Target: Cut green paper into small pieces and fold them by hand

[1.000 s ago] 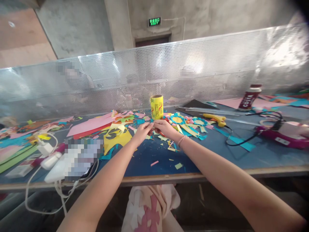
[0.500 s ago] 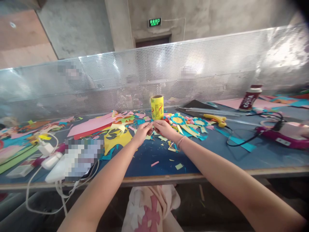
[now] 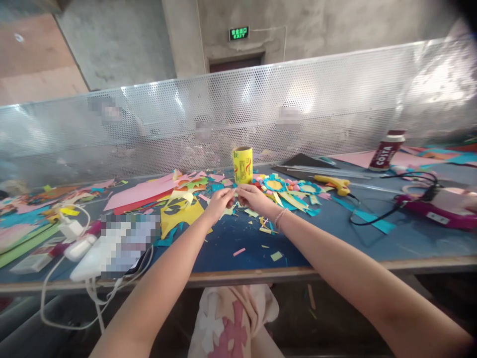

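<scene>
My left hand (image 3: 219, 201) and my right hand (image 3: 252, 195) meet fingertip to fingertip over the blue table (image 3: 335, 238), just in front of a yellow tape roll (image 3: 242, 165) standing upright. Both hands are pinched shut on a small scrap of paper (image 3: 235, 192) between them, too small to make out clearly. Coloured paper cuttings (image 3: 290, 191) lie scattered under and around the hands, with a cut yellow sheet (image 3: 181, 213) to the left.
A perforated metal screen (image 3: 261, 99) runs along the table's far side. A yellow glue gun (image 3: 333, 183), black cable (image 3: 376, 214), a pink device (image 3: 436, 209) and a Costa bottle (image 3: 385, 150) sit at right. White chargers and cords (image 3: 80, 246) lie at left, beside pink sheets (image 3: 141, 191).
My hands have stayed in place, only shifting their fingertips slightly on the small scrap. Nothing else on the table has moved.
</scene>
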The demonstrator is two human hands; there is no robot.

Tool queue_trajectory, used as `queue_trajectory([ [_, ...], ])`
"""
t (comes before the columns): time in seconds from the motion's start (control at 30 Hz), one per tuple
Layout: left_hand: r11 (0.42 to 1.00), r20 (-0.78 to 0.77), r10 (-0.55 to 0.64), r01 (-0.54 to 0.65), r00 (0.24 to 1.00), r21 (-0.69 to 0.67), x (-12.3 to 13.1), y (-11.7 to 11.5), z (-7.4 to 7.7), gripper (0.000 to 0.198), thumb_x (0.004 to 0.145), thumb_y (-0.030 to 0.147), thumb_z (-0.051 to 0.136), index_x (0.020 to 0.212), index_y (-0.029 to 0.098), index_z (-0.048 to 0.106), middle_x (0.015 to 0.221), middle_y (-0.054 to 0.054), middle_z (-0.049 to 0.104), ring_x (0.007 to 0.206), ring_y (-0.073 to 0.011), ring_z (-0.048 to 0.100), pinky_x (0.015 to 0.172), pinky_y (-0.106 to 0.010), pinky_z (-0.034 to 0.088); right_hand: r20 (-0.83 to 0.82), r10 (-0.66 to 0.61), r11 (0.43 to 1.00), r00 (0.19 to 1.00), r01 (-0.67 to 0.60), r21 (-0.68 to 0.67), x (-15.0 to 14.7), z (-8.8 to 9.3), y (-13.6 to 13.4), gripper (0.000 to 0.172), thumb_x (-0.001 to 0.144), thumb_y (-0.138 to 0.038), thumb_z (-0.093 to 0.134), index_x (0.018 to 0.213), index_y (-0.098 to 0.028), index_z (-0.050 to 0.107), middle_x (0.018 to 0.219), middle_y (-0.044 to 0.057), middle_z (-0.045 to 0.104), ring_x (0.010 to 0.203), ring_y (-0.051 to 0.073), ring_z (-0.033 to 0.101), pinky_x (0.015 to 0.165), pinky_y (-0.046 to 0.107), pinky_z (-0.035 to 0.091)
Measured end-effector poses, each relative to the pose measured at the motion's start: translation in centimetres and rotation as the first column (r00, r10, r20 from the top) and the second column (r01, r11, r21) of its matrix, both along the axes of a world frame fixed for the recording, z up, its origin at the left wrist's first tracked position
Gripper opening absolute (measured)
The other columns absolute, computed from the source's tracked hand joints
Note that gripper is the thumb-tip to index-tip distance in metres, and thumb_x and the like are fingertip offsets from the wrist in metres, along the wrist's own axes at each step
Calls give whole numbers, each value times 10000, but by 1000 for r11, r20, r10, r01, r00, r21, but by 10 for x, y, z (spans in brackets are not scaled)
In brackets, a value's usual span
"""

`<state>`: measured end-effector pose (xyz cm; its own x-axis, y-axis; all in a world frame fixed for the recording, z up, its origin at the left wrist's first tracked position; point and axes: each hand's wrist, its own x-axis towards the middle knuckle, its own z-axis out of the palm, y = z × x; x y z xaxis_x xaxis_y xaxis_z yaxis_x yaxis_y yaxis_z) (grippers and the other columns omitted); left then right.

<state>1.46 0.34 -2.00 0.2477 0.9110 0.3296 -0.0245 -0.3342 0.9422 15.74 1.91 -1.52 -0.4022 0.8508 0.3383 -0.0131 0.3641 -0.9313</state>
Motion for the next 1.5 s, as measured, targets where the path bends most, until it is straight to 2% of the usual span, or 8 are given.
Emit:
queue_trajectory([
  [0.17, 969, 23, 203, -198, 979, -147, -12, 14, -3, 393, 835, 449, 367, 625, 162, 536, 578, -25, 519, 531, -109, 485, 528, -238, 367, 10, -64, 998, 998, 64, -24, 8, -1, 7, 350, 734, -458, 553, 569, -188, 401, 481, -45, 433, 427, 66, 388, 437, 214, 309],
  [0.3, 879, -377, 466, -467, 801, 93, -33, 26, -9, 72, 629, 229, 629, 653, 188, 575, 689, -25, 597, 693, -146, 536, 611, -232, 370, 359, 76, 997, 930, -66, -41, 13, 0, 5, 301, 760, -402, 506, 564, -179, 461, 515, -18, 476, 459, 90, 421, 464, 230, 333],
  [0.53, 927, -682, 286, -373, 673, 21, -47, 24, -6, 254, 553, 240, 677, 427, 193, 461, 413, 17, 436, 505, -141, 466, 506, -239, 304, 855, -281, 891, 437, -211, 401, 11, 0, -10, 277, 810, -278, 468, 573, -172, 567, 604, 56, 597, 555, 139, 529, 509, 242, 317],
  [0.7, 946, -785, 195, -324, 588, -8, -51, 18, 3, 204, 452, 236, 742, 516, 200, 551, 490, 29, 529, 508, -125, 474, 483, -215, 298, 846, -432, 855, 313, -155, 494, 11, -1, -12, 289, 796, -399, 503, 662, -165, 607, 690, 100, 641, 653, 203, 601, 506, 249, 327],
  [1.17, 973, -687, 169, -229, 706, 3, -54, 22, -2, 216, 443, 260, 780, 560, 183, 615, 506, 29, 526, 474, -109, 453, 466, -219, 301, 639, -533, 814, 555, 130, 566, 12, 5, -4, 292, 840, -365, 441, 659, -175, 569, 646, 41, 609, 599, 140, 526, 533, 239, 314],
  [1.27, 967, -489, 222, -256, 844, -4, -52, 22, 0, 220, 514, 316, 756, 618, 176, 621, 484, 38, 485, 441, -87, 407, 436, -206, 282, 675, -598, 795, 432, 216, 566, 22, 8, 2, 283, 853, -341, 407, 767, -166, 612, 761, 77, 651, 698, 174, 576, 574, 248, 350],
  [1.4, 923, -232, 283, -329, 931, -198, -49, 22, 2, 200, 652, 312, 679, 767, 167, 605, 522, 28, 493, 430, -73, 437, 403, -181, 280, 753, -652, 750, 88, 220, 623, 51, 9, 11, 260, 792, -196, 451, 934, -75, 632, 977, 194, 638, 906, 267, 597, 685, 290, 397],
  [1.5, 901, -156, 304, -337, 940, -272, -46, 23, 2, 155, 712, 245, 616, 835, 160, 577, 577, 23, 510, 457, -62, 477, 426, -163, 331, 875, -483, 856, 20, 219, 468, 64, 5, 15, 377, 793, -354, 479, 945, -53, 645, 1004, 219, 633, 942, 307, 594, 716, 327, 424],
])
